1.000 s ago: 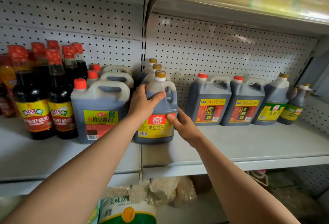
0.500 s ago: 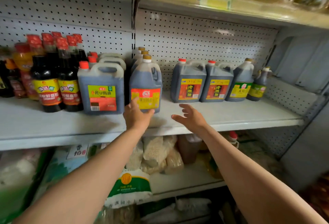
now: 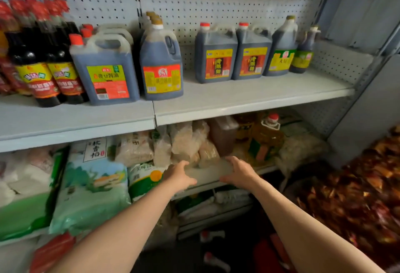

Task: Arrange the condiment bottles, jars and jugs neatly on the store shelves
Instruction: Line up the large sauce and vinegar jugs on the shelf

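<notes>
- Head view, upper shelf [image 3: 249, 99]: the dark sauce jugs stand upright with labels forward. The gold-capped jug [image 3: 161, 62] sits just beside the red-capped handled jug [image 3: 104, 66], with more of each kind lined up behind them. To their left, the tall red-capped bottles [image 3: 43, 60] stand packed in rows.
- Head view, same shelf, right part: two square red-labelled jugs [image 3: 233, 56] touch side by side, then a green-labelled jug [image 3: 281, 49] and a smaller bottle [image 3: 304, 52]. A bare gap separates this group from the gold-capped jug, so this shelf looks largely arranged, though the gap might yet be closed.
- Head view, lower shelf [image 3: 207, 175]: a yellow oil jug [image 3: 268, 138] and a brownish container [image 3: 223, 134] sit far back among bags of dry goods [image 3: 184, 142]; these look unsorted, so work likely remains here.
- Head view, hands: the left hand [image 3: 178, 176] and right hand [image 3: 239, 172] hover low before the lower shelf's edge, fingers spread and relaxed, holding nothing.
</notes>
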`<state>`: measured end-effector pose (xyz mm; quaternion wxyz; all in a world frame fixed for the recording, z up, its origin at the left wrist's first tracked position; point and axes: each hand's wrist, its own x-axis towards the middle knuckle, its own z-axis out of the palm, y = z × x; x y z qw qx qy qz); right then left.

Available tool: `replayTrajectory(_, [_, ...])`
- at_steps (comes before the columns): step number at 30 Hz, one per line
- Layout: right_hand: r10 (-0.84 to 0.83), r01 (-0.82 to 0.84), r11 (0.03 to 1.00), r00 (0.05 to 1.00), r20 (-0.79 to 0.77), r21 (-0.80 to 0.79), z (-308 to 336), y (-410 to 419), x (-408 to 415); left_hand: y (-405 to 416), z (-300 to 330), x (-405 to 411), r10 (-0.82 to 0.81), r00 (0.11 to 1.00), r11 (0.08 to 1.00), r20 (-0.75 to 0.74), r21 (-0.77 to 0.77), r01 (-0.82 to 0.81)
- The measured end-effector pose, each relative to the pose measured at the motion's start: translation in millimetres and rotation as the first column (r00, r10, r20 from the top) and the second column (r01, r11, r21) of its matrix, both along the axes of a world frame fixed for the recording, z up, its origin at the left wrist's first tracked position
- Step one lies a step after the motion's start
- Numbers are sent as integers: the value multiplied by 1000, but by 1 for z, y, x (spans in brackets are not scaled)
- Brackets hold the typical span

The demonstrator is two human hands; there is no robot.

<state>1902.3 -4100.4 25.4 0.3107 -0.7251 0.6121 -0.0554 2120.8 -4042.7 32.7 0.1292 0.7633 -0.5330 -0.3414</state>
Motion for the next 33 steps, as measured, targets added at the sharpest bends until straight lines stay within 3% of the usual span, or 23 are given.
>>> replayTrajectory(9, [-138, 137, 966, 990, -11, 221, -75, 36, -16, -13, -95, -12, -80, 997, 994, 0, 71, 79])
replayTrajectory(13, [-257, 248, 925, 966, -6, 287, -126, 51, -19, -16, -148, -13, -129, 989, 988, -73, 77, 135])
replayTrajectory(23, [-622, 535, 638, 782, -39, 553, -310, 97, -41, 6, -331, -17, -193, 964, 942, -182, 241, 234])
replayTrajectory(30, [-647, 513, 521, 759, -76, 682, -436, 153, -31, 68, -455, -16, -133, 973, 888, -187, 413, 200])
replayTrajectory(33, [-667, 524, 494, 740, -84, 694, -481, 170, -24, 97, -496, -21, -29, 950, 866, -312, 466, 180])
